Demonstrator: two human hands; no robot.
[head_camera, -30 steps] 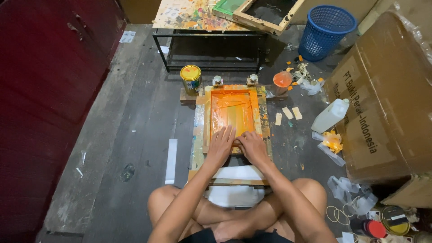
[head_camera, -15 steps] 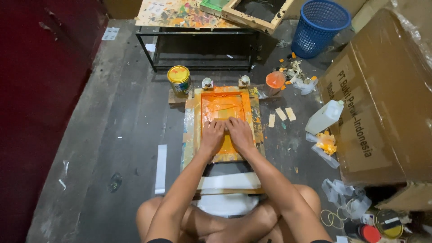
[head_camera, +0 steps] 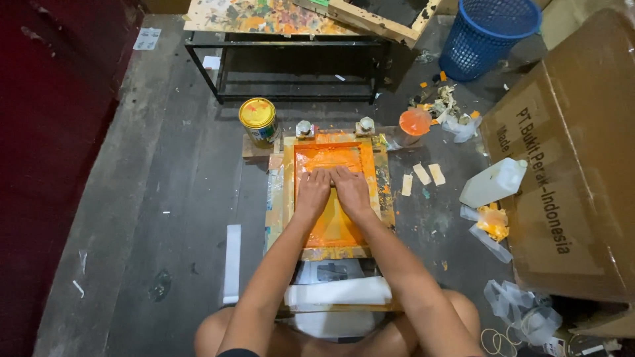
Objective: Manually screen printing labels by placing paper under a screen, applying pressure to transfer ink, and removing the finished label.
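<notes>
A wooden-framed printing screen [head_camera: 289,192] lies flat on the floor in front of my crossed legs, its mesh [head_camera: 327,155] coated in orange ink. My left hand [head_camera: 313,193] and my right hand [head_camera: 352,192] press side by side on the middle of the mesh. Their fingers curl over a squeegee that they almost wholly hide. A paler swept wedge [head_camera: 333,228] of ink trails behind them toward me. Folded white sheets [head_camera: 338,291] lie under the near end of the frame.
A yellow-lidded paint can [head_camera: 258,119] and an orange tub [head_camera: 415,122] stand beyond the screen. At right are a white jug [head_camera: 495,184], a large cardboard box [head_camera: 569,165] and a blue basket [head_camera: 486,33]. A paint-spattered metal table [head_camera: 264,16] stands ahead, with a dark red wall [head_camera: 46,132] to the left.
Both hands have slid together from the near edge of the mesh toward its far end, leaving a lighter track of ink behind them.
</notes>
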